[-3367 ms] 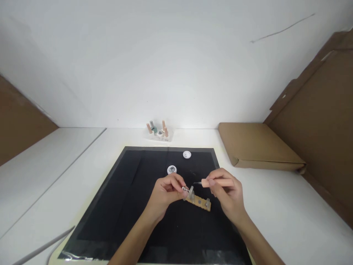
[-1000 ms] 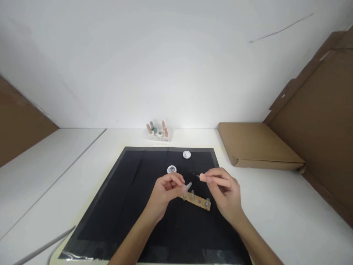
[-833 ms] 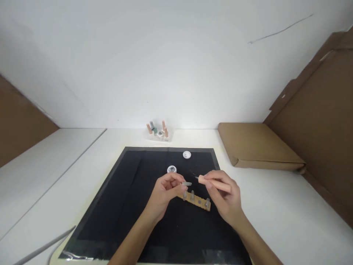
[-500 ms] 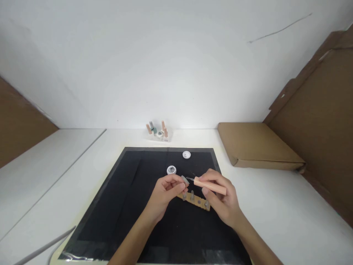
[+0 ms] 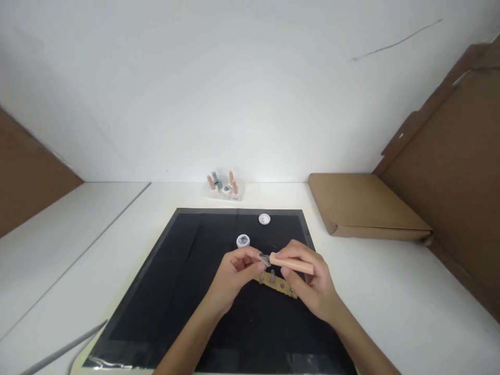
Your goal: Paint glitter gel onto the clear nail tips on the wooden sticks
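Observation:
Between the fingertips of my left hand (image 5: 237, 274) is a small grey nail tip (image 5: 265, 260). My right hand (image 5: 310, 276) grips a peach-coloured brush handle (image 5: 292, 263), its brush end at the nail tip; the bristles are mostly hidden. Below the hands, a tan wooden strip (image 5: 278, 284) lies at a slant and bears several small grey pieces, partly covered by my fingers. A white open jar (image 5: 242, 240) with grey content sits just beyond my left hand. Farther back lies a round white lid (image 5: 264, 219).
A black mat (image 5: 187, 281) covers the middle of the white table (image 5: 50, 239). At the back, a clear tray (image 5: 224, 197) holds several small bottles with peach and grey caps. A flat cardboard box (image 5: 367, 203) lies at the right, with taller cardboard (image 5: 461, 156) beyond it.
My right hand has moved slightly left with the brush, bringing its end to the nail tip. The nail tip has tilted and shifted a little to the right.

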`<state>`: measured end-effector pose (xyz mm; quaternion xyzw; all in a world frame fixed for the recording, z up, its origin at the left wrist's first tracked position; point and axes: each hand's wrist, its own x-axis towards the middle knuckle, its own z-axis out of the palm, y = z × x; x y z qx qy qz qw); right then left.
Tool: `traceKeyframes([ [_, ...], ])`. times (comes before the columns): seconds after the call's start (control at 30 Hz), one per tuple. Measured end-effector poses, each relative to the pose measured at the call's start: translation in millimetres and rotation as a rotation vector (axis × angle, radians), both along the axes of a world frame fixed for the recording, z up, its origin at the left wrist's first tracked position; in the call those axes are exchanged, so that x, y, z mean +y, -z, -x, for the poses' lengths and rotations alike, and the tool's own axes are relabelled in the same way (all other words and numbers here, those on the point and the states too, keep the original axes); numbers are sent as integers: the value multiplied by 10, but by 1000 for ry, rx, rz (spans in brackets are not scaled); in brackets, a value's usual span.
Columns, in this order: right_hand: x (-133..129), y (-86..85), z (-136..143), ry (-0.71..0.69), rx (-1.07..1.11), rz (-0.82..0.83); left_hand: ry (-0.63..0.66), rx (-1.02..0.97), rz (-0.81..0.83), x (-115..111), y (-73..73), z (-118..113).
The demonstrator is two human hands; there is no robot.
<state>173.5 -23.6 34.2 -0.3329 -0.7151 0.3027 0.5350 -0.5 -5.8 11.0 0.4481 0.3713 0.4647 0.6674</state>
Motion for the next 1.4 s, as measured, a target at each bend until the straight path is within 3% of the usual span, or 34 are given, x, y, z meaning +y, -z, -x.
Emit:
traceKeyframes([
  [1.03,-10,3,-30,-47,28,-43,-139,-17,19,4,-18,4],
  [1.4,-22,-6,-30,-25,42,-57,-60,-19,-31,6,40,10],
])
